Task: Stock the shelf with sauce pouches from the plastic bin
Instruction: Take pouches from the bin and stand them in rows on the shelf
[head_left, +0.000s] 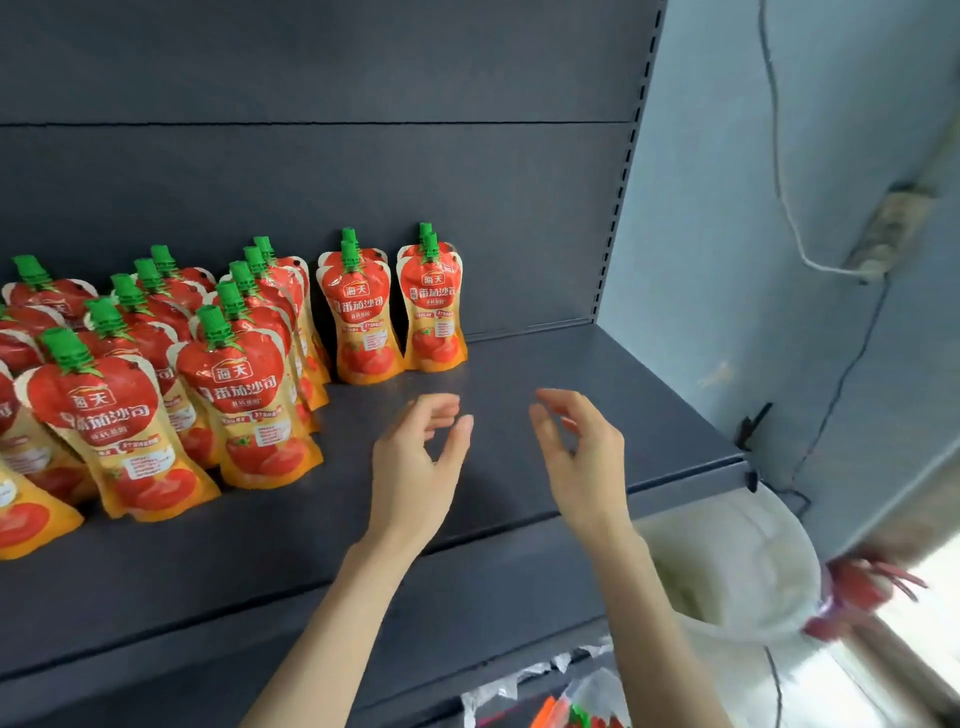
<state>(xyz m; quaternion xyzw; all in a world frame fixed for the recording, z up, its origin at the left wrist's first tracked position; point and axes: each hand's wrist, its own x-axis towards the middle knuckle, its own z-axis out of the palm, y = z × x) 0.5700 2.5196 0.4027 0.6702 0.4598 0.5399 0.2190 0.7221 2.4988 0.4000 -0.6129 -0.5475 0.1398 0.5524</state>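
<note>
**On the dark shelf: pouches standing upright, both hands hanging empty beside them**

Across the left half of the shelf (311, 545), the sauce pouches (249, 405) are standing in rows that run from the front edge back toward the grey back panel (363, 182). Each one is resting on its orange base with its long axis upright, or leaning slightly. The green caps are pointing up and the red tomato labels are facing the front of the shelf. The rightmost pouches (434, 312) are standing two deep against the back panel, just behind the hands and a little to their left, and nothing is touching them.

Over the bare right part of the shelf, the left hand (415, 457) and the right hand (582, 452) are hovering side by side with the palms turned toward each other. Their fingers are loosely curved and spread, and they are gripping nothing. The nearest front-row pouch is standing to the left of the left hand, apart from it.

Below the shelf's right front corner, the white plastic bin (743, 561) is showing, lower than the right hand and to its right. What it holds cannot be made out. Further out, a pale wall (727, 208) is carrying a cable (779, 171) that runs to a power strip (888, 234). Clear plastic bags (571, 701) are lying under the shelf at the bottom edge.
</note>
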